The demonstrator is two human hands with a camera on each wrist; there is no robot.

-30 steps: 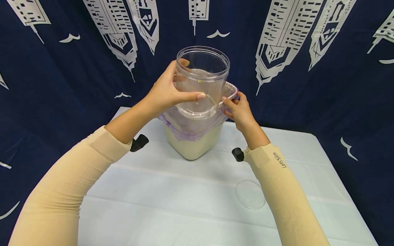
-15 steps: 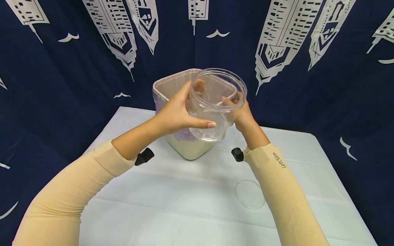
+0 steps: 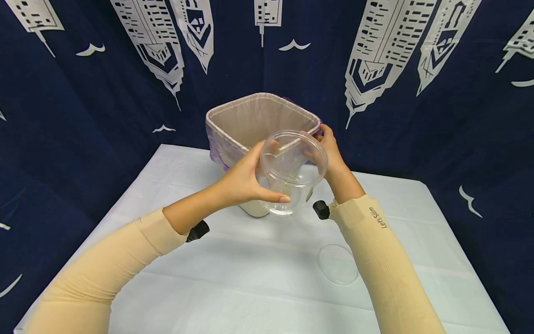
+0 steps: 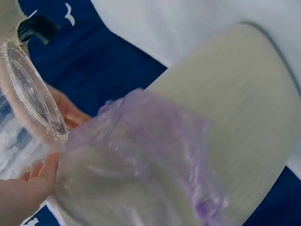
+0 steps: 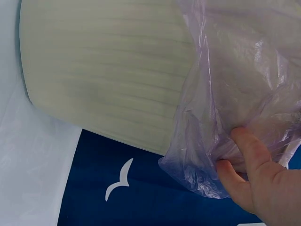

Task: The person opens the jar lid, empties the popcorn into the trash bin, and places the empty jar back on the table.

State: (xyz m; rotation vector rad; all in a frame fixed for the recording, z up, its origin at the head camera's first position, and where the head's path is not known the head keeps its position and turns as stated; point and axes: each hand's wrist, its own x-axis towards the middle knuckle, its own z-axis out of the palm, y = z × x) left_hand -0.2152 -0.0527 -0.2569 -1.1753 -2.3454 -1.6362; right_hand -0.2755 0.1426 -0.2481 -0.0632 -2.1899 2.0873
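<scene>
My left hand (image 3: 244, 181) holds a clear plastic jar (image 3: 298, 178) round its side, thumb across the front. The jar's open mouth faces up and it tilts a little, in front of a cream trash bin (image 3: 253, 208). Small yellowish specks show inside it, and pale crumbs line its base edge in the left wrist view. A thin purple trash bag (image 4: 141, 127) lines the bin and folds down over its outside. At the bin's right corner my right hand (image 3: 332, 150) grips the bag-covered rim; in the right wrist view its fingers (image 5: 249, 146) lie against the purple film.
A clear round lid (image 3: 338, 264) lies flat on the white-covered table (image 3: 208, 278), left of my right forearm. Behind the table hangs a dark blue cloth (image 3: 317, 69) with white building prints. Small black cameras sit at both wrists.
My left hand has brought the jar from over the bin down and toward me, tilting it. The bin's opening now shows. My right hand has stayed on the rim.
</scene>
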